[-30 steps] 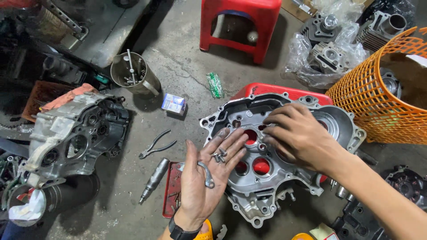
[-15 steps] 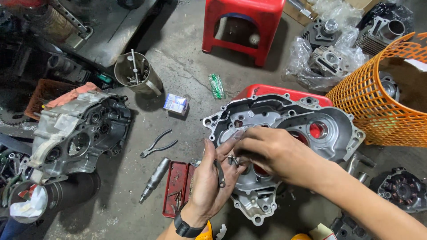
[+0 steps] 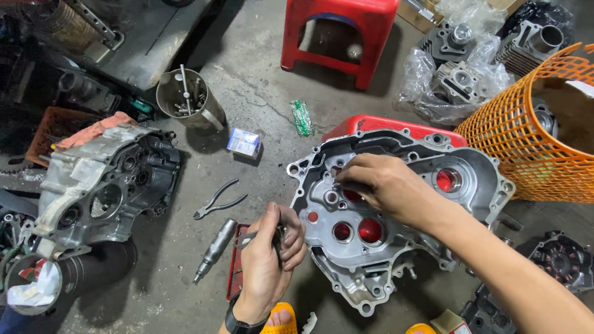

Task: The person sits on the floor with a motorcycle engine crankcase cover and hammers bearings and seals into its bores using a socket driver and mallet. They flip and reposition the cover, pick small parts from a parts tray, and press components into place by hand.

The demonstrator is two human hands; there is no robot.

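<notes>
A silver engine crankcase half (image 3: 427,204) lies flat on a red support in front of me, its round bores showing red beneath. My right hand (image 3: 378,184) rests on its upper left part, fingertips pinched at a small hole, whatever it grips is hidden. My left hand (image 3: 270,256) hovers just left of the case, fingers curled around several small metal parts, one a thin bolt sticking out to the left. A black watch sits on that wrist.
On the concrete floor: another crankcase (image 3: 102,188) at left, pliers (image 3: 218,199), a metal driver tool (image 3: 213,248), a small box (image 3: 244,143), a tin of tools (image 3: 185,99), a red stool (image 3: 337,31), an orange mesh basket (image 3: 538,130), bagged cylinders (image 3: 461,74).
My left palm, open and flat before, has curled shut around the small parts. My right hand came to the palm, then moved back up onto the crankcase.
</notes>
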